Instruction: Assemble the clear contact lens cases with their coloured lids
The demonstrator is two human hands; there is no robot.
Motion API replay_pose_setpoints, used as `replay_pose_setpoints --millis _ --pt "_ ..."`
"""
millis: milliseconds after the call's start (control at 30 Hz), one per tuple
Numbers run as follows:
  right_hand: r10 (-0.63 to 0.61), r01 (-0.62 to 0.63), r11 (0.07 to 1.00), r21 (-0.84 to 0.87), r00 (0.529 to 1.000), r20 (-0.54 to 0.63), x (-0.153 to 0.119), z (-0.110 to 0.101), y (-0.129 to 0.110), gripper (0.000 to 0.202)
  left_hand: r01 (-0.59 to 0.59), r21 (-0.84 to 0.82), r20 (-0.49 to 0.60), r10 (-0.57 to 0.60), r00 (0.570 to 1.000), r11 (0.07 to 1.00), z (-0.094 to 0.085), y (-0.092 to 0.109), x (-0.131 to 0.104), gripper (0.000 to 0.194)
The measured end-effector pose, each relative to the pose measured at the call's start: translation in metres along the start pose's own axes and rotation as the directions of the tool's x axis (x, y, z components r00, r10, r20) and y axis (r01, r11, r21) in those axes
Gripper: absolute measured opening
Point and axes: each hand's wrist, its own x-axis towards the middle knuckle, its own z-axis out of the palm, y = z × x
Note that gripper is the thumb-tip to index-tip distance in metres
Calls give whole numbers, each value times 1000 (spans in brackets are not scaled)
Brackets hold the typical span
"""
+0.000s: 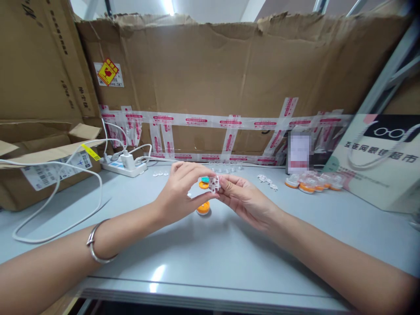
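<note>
Between my two hands, above the table, is a small white plastic piece (pixel 214 184) with dark holes or spots. My left hand (pixel 180 186) grips its left side between thumb and fingers. The thumb and fingertips of my right hand (pixel 244 197) pinch its right side. Just behind the piece shows a bit of teal (pixel 205 179), partly hidden by my left fingers. An orange disc (pixel 204 185) is seen through the gap of my left hand. Below it, an orange round part with a white base (pixel 204 208) rests on the table.
Orange-based clear domes (pixel 307 184) cluster at the right, with white plastic pieces (pixel 267 181) nearer the middle. Clear parts (pixel 226 166) and small white discs (pixel 160 174) lie farther back. A power strip (pixel 123 166) with cables, cardboard boxes (pixel 183 70) and a paper bag (pixel 377 175) surround the table.
</note>
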Motion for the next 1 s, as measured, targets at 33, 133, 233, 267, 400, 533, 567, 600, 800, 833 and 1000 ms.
replay_pose_setpoints --millis 33,133,233,267,400,533,567,600,800,833,1000 --pt "2 -2 1000 6 1000 -10 1 0 1 17 13 0 0 -13 1000 1000 1 0 0 24" --pt "25 -24 999 30 999 -42 3 -2 4 15 81 -22 32 -80 996 996 4 0 -2 25" --pt "44 -41 998 38 997 -63 4 -4 7 12 109 -49 55 -106 993 993 9 -2 -5 26" --pt "42 -40 999 34 996 -73 4 -4 8 11 103 -48 52 -100 994 994 10 -3 -6 26" --pt "29 -30 1000 -10 993 -115 4 -5 7 12 39 -3 52 -39 998 999 13 -6 -8 25" --pt "11 -22 998 -61 984 -178 4 -5 7 14 28 45 121 -33 992 999 13 -7 -9 26" --pt "10 -22 998 -66 983 -185 4 -5 7 14 32 51 134 -39 990 998 14 -7 -10 27" --pt "10 -24 997 -69 982 -186 4 -5 7 14 37 55 141 -44 989 998 14 -8 -10 27" --pt "17 -33 996 -81 982 -188 4 -6 8 14 72 64 104 -79 991 995 15 -7 -11 24" --pt "22 -37 996 -83 983 -183 4 -6 8 15 73 66 104 -80 991 995 15 -7 -11 23" --pt "42 -57 995 -86 985 -166 3 -9 9 16 67 92 118 -78 990 993 16 -8 -10 22"
